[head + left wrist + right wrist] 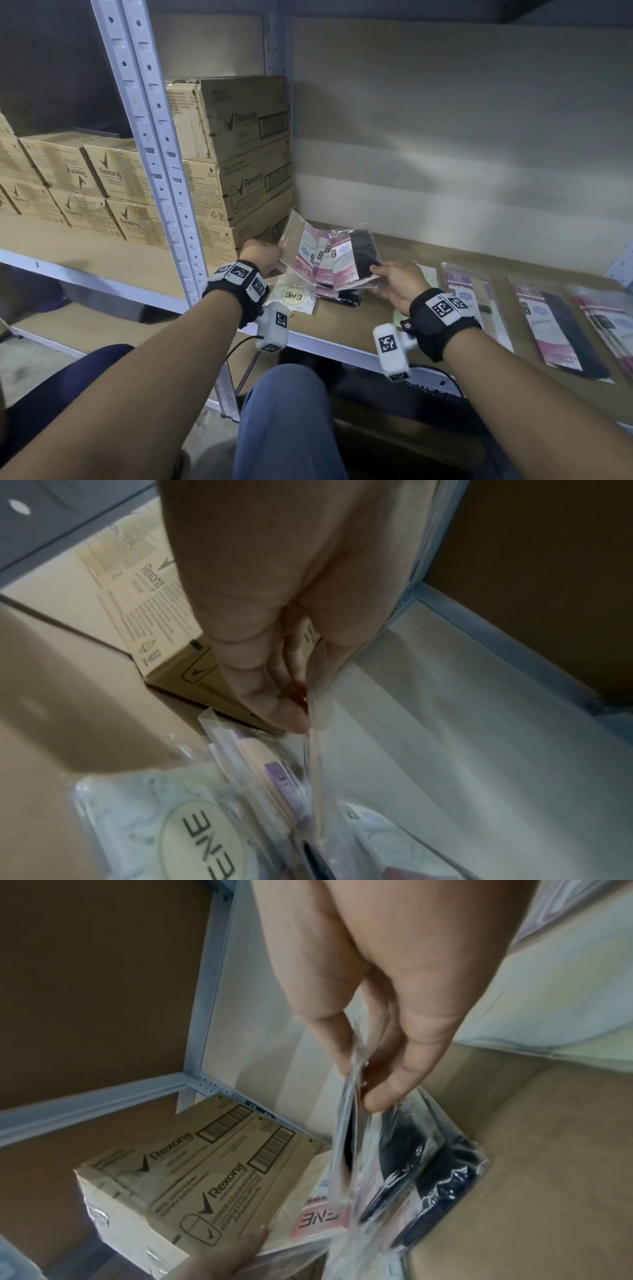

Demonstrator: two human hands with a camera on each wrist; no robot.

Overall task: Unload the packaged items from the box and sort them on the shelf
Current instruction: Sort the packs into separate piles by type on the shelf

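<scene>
Both hands hold a fanned bunch of clear plastic packets [329, 255] with pink "ENE" cards and black contents, just above the shelf board [346, 317]. My left hand [262, 255] pinches the left edge of the front packet [316, 723]. My right hand [399, 282] pinches the right edge of the bunch [356, 1096], thumb on one side and fingers on the other. More packets lie flat under the bunch, one with a round "ENE" label [296, 296]. The unloading box is not in view.
Several packets [548, 322] lie in a row on the shelf to the right. Stacked Rexona cartons [236, 161] stand at the shelf's left end behind a white upright [161, 150]. More cartons [78, 185] fill the neighbouring bay. My knee [287, 404] is below the shelf edge.
</scene>
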